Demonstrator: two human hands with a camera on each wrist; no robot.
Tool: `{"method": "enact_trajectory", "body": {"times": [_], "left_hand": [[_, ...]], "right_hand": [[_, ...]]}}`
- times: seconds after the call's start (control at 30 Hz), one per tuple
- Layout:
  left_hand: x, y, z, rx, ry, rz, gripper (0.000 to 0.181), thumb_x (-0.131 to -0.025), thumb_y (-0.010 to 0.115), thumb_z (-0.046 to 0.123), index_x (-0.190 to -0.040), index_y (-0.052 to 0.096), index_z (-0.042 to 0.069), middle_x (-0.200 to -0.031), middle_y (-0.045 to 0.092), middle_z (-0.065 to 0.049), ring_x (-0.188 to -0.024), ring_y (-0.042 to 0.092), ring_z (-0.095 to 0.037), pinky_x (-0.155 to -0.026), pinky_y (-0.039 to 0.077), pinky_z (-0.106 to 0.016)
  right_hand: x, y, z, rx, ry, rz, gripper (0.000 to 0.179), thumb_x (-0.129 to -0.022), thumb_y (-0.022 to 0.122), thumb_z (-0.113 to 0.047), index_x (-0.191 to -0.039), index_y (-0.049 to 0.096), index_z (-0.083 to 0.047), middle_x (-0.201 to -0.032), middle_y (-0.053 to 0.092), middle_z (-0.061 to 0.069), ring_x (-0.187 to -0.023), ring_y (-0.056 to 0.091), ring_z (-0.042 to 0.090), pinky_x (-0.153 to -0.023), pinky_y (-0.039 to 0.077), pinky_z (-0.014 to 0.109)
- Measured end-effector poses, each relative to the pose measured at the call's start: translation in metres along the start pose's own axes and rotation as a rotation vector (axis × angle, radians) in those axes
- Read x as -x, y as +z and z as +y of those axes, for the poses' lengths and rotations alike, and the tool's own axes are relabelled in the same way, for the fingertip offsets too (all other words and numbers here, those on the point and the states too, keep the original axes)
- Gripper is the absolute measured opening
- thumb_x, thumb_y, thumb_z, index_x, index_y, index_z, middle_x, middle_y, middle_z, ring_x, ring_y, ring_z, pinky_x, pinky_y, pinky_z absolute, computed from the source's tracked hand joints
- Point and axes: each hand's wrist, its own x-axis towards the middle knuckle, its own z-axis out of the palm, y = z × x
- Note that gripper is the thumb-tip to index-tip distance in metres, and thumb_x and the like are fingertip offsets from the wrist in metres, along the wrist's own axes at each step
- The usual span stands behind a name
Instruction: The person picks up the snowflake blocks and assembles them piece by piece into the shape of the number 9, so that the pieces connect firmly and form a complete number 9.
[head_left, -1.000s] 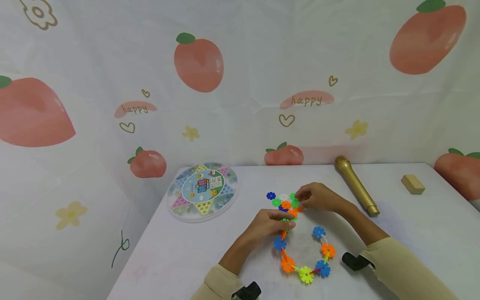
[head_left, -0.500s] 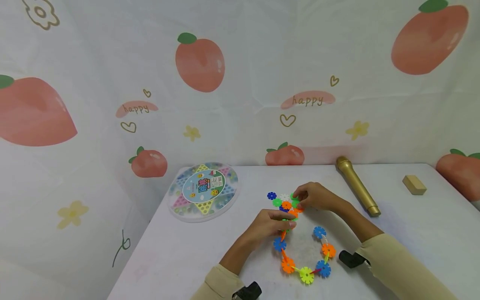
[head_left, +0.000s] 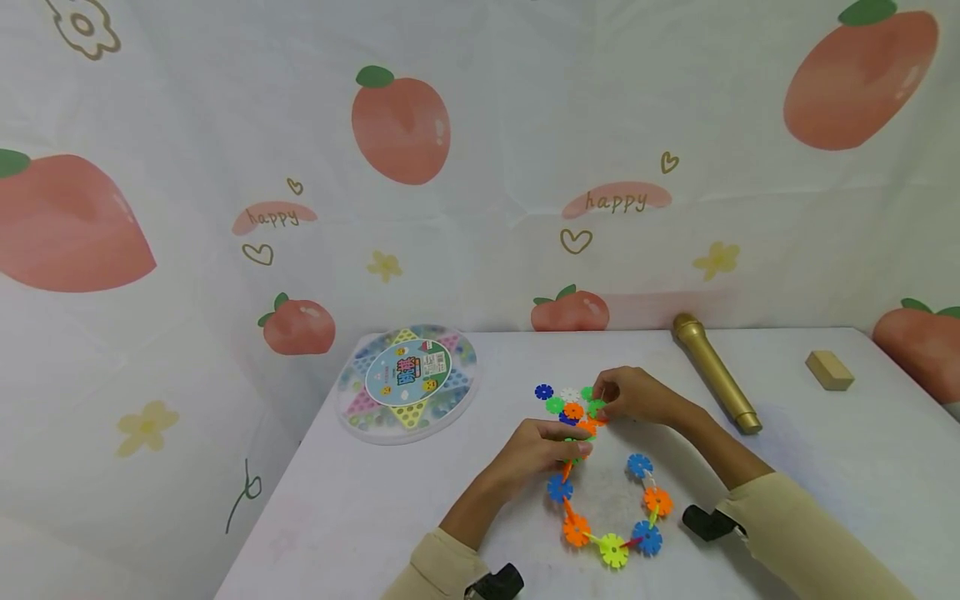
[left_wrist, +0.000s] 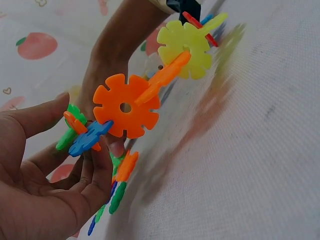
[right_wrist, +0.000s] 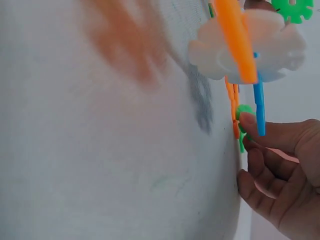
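A chain of slotted plastic snowflake discs curves over the white table in the head view, with a yellow disc (head_left: pixel 613 551) at its near bend. My left hand (head_left: pixel 528 454) holds the chain's far left end. Close up in the left wrist view, a green disc (left_wrist: pixel 64 141) at that end lies between thumb and fingers, beside a blue disc (left_wrist: pixel 90 138). Just beyond is a small cluster of loose discs, including an orange disc (head_left: pixel 573 411). There my right hand (head_left: pixel 637 396) pinches a green snowflake disc (right_wrist: pixel 244 111) between thumb and index finger.
A round Chinese checkers box (head_left: pixel 407 383) lies at the back left of the table. Toward the back right are a gold microphone (head_left: pixel 716 372) and a small wooden block (head_left: pixel 828 370). A fruit-printed cloth (head_left: pixel 480 250) hangs behind the table.
My right hand has dipped left over the cluster and come back slightly right, with a green disc at its fingertips. My left hand and the chain have hardly moved.
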Motion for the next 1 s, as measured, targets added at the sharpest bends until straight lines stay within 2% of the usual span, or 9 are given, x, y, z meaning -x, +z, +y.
{"method": "enact_trajectory", "body": {"times": [0.13,0.3,0.53,0.87,1.0], "left_hand": [[-0.001,0.0,0.0,0.008,0.005,-0.001,0.029,-0.096,0.079,0.019,-0.119,0.08,0.001,-0.108,0.079,-0.003,-0.089,0.071,-0.013,-0.087,0.062,-0.032],[-0.001,-0.001,-0.002,0.018,0.011,0.005,0.029,-0.096,0.079,0.017,-0.119,0.079,-0.001,-0.106,0.079,-0.003,-0.086,0.07,-0.011,-0.084,0.062,-0.03],[-0.002,-0.001,-0.003,0.012,0.004,0.019,0.028,-0.096,0.079,0.019,-0.118,0.08,0.001,-0.105,0.079,-0.003,-0.088,0.07,-0.012,-0.085,0.062,-0.031],[-0.003,-0.003,-0.005,0.008,0.004,0.009,0.026,-0.095,0.08,0.022,-0.115,0.082,0.005,-0.103,0.079,-0.003,-0.089,0.069,-0.013,-0.082,0.061,-0.028],[-0.003,-0.003,-0.005,0.01,0.009,0.006,0.027,-0.095,0.08,0.021,-0.115,0.081,0.003,-0.103,0.08,-0.004,-0.088,0.07,-0.013,-0.082,0.061,-0.029]], "right_hand": [[0.009,-0.001,0.001,-0.007,-0.029,0.019,0.014,-0.091,0.083,-0.012,-0.102,0.077,-0.006,-0.089,0.073,0.0,-0.082,0.061,0.015,-0.073,0.054,0.029],[0.021,-0.002,0.0,-0.036,-0.056,0.031,0.011,-0.094,0.08,-0.015,-0.102,0.079,-0.007,-0.094,0.077,-0.001,-0.084,0.066,0.013,-0.077,0.056,0.028],[0.036,0.0,-0.005,-0.19,-0.027,0.0,0.013,-0.096,0.078,-0.015,-0.102,0.074,-0.004,-0.087,0.073,0.001,-0.075,0.063,0.019,-0.065,0.056,0.029],[0.053,-0.001,-0.015,-0.252,-0.061,-0.018,0.02,-0.099,0.071,-0.013,-0.115,0.073,-0.001,-0.085,0.071,0.011,-0.078,0.067,0.029,-0.069,0.06,0.034],[0.057,-0.001,-0.019,-0.289,-0.068,-0.025,0.023,-0.1,0.07,-0.014,-0.117,0.073,0.0,-0.087,0.071,0.014,-0.079,0.067,0.033,-0.071,0.061,0.035]]}}
